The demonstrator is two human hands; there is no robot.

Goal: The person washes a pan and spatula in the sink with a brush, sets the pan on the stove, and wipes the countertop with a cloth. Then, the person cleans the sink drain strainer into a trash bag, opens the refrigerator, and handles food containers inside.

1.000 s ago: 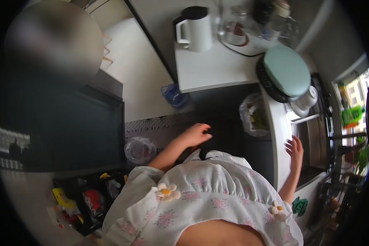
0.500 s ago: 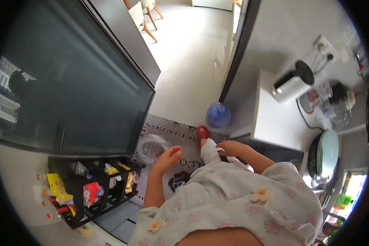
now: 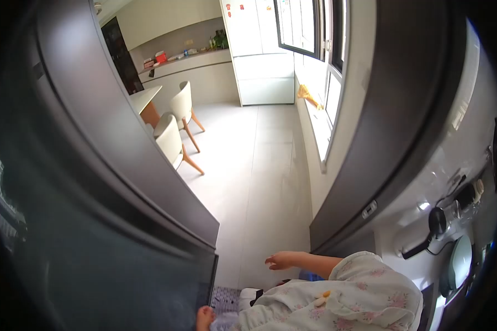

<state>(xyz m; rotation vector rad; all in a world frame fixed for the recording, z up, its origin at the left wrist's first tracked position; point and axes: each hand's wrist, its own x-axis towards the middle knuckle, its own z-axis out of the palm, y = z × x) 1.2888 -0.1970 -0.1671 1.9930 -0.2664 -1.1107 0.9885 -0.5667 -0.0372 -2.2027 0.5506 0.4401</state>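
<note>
Past the doorway, pale floor (image 3: 270,187) runs to two chairs (image 3: 169,137) and a white fridge (image 3: 265,83). A second ago the kettle (image 3: 437,223) sat high in mid-view; with the person turned, it's now far right. Their right hand (image 3: 281,260) hangs before the opening, fingers loosely apart, nothing visible in it, a blue jug (image 3: 310,275) partly hidden behind that forearm. Their left hand (image 3: 205,318) is nearest the dark glass panel (image 3: 121,265); I can't tell its grip. It looks like walking rather than handling.
</note>
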